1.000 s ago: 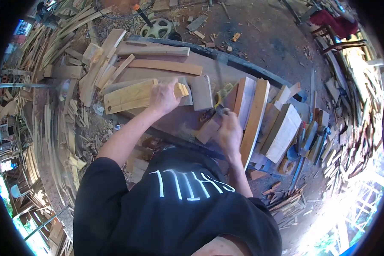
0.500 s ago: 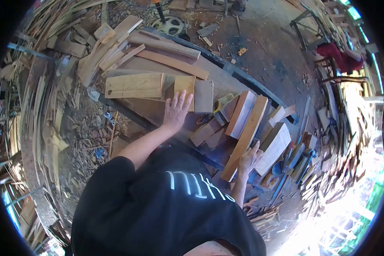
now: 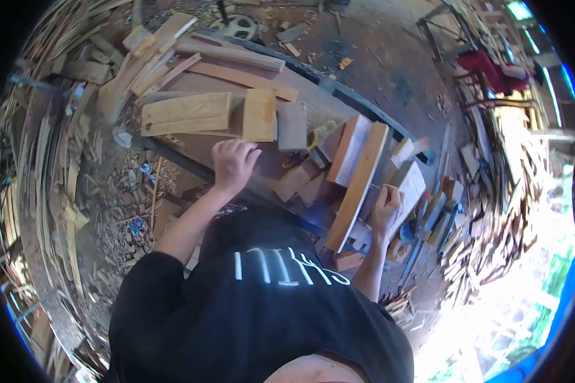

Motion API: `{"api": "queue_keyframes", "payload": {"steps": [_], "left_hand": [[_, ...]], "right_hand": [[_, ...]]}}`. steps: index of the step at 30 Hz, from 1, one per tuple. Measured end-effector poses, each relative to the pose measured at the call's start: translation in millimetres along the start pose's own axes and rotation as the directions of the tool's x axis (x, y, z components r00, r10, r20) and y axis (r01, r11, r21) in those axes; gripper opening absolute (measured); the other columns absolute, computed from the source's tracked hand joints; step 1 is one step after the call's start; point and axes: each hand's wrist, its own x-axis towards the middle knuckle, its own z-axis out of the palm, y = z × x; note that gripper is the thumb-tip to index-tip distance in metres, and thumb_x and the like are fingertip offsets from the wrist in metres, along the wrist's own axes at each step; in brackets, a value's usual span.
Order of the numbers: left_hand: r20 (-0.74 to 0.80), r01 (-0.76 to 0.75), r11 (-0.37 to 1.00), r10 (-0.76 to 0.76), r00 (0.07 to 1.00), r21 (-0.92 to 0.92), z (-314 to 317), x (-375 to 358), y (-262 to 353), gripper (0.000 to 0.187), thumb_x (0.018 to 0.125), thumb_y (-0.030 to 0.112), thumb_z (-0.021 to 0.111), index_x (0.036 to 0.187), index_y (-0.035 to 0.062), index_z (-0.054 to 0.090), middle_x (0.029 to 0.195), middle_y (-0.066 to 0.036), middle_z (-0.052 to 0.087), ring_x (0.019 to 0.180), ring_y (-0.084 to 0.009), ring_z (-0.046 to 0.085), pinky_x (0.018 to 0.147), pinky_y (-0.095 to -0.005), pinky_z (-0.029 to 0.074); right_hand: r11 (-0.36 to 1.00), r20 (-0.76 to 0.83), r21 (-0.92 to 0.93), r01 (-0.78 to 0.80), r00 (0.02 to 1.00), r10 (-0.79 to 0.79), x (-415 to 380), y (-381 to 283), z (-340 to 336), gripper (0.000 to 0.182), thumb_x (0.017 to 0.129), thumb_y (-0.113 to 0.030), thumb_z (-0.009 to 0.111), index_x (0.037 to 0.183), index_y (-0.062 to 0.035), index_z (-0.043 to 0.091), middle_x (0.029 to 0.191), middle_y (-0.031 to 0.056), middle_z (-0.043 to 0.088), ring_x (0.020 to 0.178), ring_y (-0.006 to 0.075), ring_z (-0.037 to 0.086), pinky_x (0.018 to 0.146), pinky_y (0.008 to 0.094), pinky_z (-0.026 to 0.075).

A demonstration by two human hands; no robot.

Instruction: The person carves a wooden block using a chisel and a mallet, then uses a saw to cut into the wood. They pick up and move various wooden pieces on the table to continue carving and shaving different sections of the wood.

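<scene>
My left hand hovers just in front of the workbench's row of wood blocks, loosely curled with the thumb apart, holding nothing. Closest to it is a yellowish wood block. A long pale block lies to its left and a greyish block to its right. My right hand is closed in a pinch, with a thin light tip at the fingers that I cannot identify. It is between a long brown board and a pale, thick block.
Boards lie along the back of the workbench. A reddish block leans near the long board. Tools with blue parts lie at right. Scrap wood piles flank the bench; a person in red sits at the far right.
My left hand has come off the yellowish block toward my body, its fingers curling. My right hand has drawn its fingers into a pinch. The view has shifted slightly.
</scene>
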Motion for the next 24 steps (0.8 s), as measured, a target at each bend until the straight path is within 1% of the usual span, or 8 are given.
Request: {"api": "queue_keyframes", "payload": {"steps": [1, 3, 6, 11, 14, 16, 22, 24], "left_hand": [[0.009, -0.021, 1.000, 0.021, 1.000, -0.016, 3, -8, -6, 0.023, 0.086, 0.023, 0.067, 0.104, 0.0079, 0.064, 0.108, -0.010, 0.065, 0.107, -0.0295, 0.059, 0.092, -0.0431, 0.039], [0.146, 0.122, 0.979, -0.098, 0.984, -0.164, 14, -25, -19, 0.017, 0.085, 0.020, 0.069, 0.091, 0.0051, 0.062, 0.087, -0.011, 0.066, 0.081, -0.0295, 0.064, 0.079, -0.0389, 0.047], [0.053, 0.144, 0.913, -0.134, 0.990, -0.381, 22, -36, -12, 0.014, 0.086, 0.014, 0.068, 0.094, 0.0041, 0.061, 0.079, -0.014, 0.064, 0.071, -0.0303, 0.064, 0.068, -0.0381, 0.050], [0.184, 0.273, 0.870, -0.215, 0.959, -0.410, 39, -41, -12, 0.020, 0.090, 0.018, 0.067, 0.082, 0.0006, 0.059, 0.061, -0.011, 0.057, 0.053, -0.0211, 0.055, 0.055, -0.0340, 0.045], [0.267, 0.342, 0.865, -0.255, 0.929, -0.367, 43, -35, 0, 0.024, 0.090, 0.021, 0.067, 0.081, 0.0008, 0.059, 0.059, -0.010, 0.055, 0.053, -0.0180, 0.053, 0.054, -0.0330, 0.044], [0.296, 0.337, 0.863, -0.233, 0.926, -0.375, 48, -33, 3, 0.026, 0.090, 0.023, 0.067, 0.080, 0.0009, 0.059, 0.059, -0.009, 0.055, 0.053, -0.0168, 0.053, 0.054, -0.0327, 0.043], [0.388, 0.279, 0.891, -0.130, 0.912, -0.358, 69, -56, -23, 0.020, 0.090, 0.020, 0.067, 0.084, 0.0017, 0.062, 0.065, -0.008, 0.058, 0.059, -0.0166, 0.056, 0.059, -0.0324, 0.047], [0.412, 0.357, 0.879, -0.211, 0.886, -0.317, 65, -72, -44, 0.018, 0.089, 0.019, 0.067, 0.089, 0.0016, 0.063, 0.068, -0.010, 0.060, 0.062, -0.0177, 0.059, 0.062, -0.0320, 0.048]], "right_hand": [[1.000, -0.014, 0.015, -0.013, 1.000, 0.013, 2, -1, -7, 0.008, 0.090, -0.006, 0.059, 0.092, 0.0004, 0.063, 0.084, 0.0153, 0.058, 0.073, 0.0278, 0.057, 0.066, 0.0380, 0.044], [1.000, -0.065, 0.001, -0.019, 0.998, 0.019, 2, 6, -13, 0.007, 0.089, -0.005, 0.058, 0.091, 0.0002, 0.062, 0.085, 0.0152, 0.058, 0.074, 0.0282, 0.057, 0.067, 0.0384, 0.045], [0.994, -0.154, 0.060, -0.094, 0.983, 0.102, -6, 9, -23, 0.004, 0.088, -0.003, 0.058, 0.090, 0.0002, 0.061, 0.086, 0.0150, 0.058, 0.074, 0.0297, 0.058, 0.070, 0.0393, 0.046], [0.993, -0.274, -0.007, -0.119, 0.955, 0.113, -25, 58, -48, 0.004, 0.088, -0.003, 0.060, 0.091, -0.0005, 0.061, 0.079, 0.0136, 0.062, 0.072, 0.0244, 0.061, 0.068, 0.0375, 0.049], [0.982, -0.351, -0.064, -0.180, 0.925, 0.147, -39, 96, -67, 0.003, 0.089, -0.004, 0.060, 0.089, -0.0014, 0.062, 0.072, 0.0102, 0.064, 0.066, 0.0192, 0.062, 0.064, 0.0343, 0.049], [0.936, -0.348, -0.015, -0.351, 0.880, 0.324, -49, 107, -80, 0.004, 0.087, -0.004, 0.060, 0.086, -0.0005, 0.061, 0.075, 0.0143, 0.063, 0.069, 0.0271, 0.064, 0.065, 0.0386, 0.049], [0.859, -0.343, -0.117, -0.498, 0.832, 0.435, -102, 203, -74, 0.007, 0.085, -0.008, 0.062, 0.085, -0.0014, 0.063, 0.073, 0.0141, 0.065, 0.068, 0.0272, 0.064, 0.065, 0.0385, 0.049], [0.843, -0.339, -0.067, -0.534, 0.806, 0.485, -111, 212, -68, 0.007, 0.085, -0.009, 0.063, 0.083, -0.0021, 0.063, 0.072, 0.0142, 0.065, 0.068, 0.0272, 0.064, 0.066, 0.0384, 0.050]]}}
